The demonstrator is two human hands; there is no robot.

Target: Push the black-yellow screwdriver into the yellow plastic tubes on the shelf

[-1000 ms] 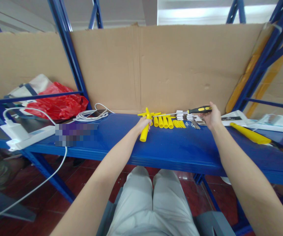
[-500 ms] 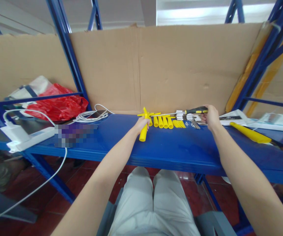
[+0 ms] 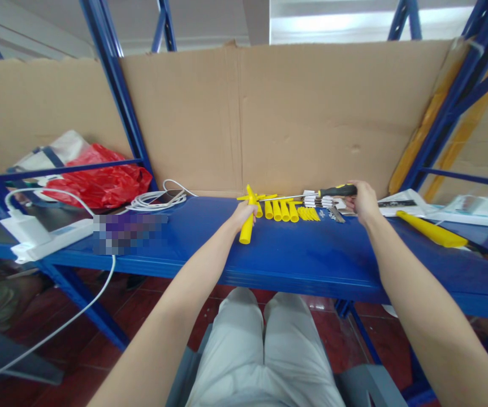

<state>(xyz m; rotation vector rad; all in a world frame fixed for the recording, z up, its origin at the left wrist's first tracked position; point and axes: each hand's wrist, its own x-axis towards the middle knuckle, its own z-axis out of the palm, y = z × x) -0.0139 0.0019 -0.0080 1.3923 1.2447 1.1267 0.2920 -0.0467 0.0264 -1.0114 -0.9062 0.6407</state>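
My left hand [image 3: 244, 215] is closed around a yellow plastic part [image 3: 247, 230] with a tube-shaped lower end and a pointed top. In my right hand [image 3: 363, 200] is the black and yellow handle of a long screwdriver [image 3: 337, 191], held nearly level. Its metal shaft points left and its tip reaches the yellow part near my left fingers; whether it sits on a screw is too small to tell. Behind and between the hands lie several yellow tubes [image 3: 285, 211] in a row, with a fan of flat yellow pieces [image 3: 309, 214] beside them.
Small metal parts [image 3: 336, 214] lie below my right hand. A long yellow piece [image 3: 432, 229] rests on the right of the blue shelf [image 3: 294, 249]. Coiled white cable [image 3: 159, 200], a power strip [image 3: 57, 240] and a red plastic bag [image 3: 102, 178] are at left. Cardboard [image 3: 311, 113] stands behind.
The screwdriver handle has turned slightly about its own axis in my right hand, whose fingers have shifted a little. My left hand and the yellow part stay in place.
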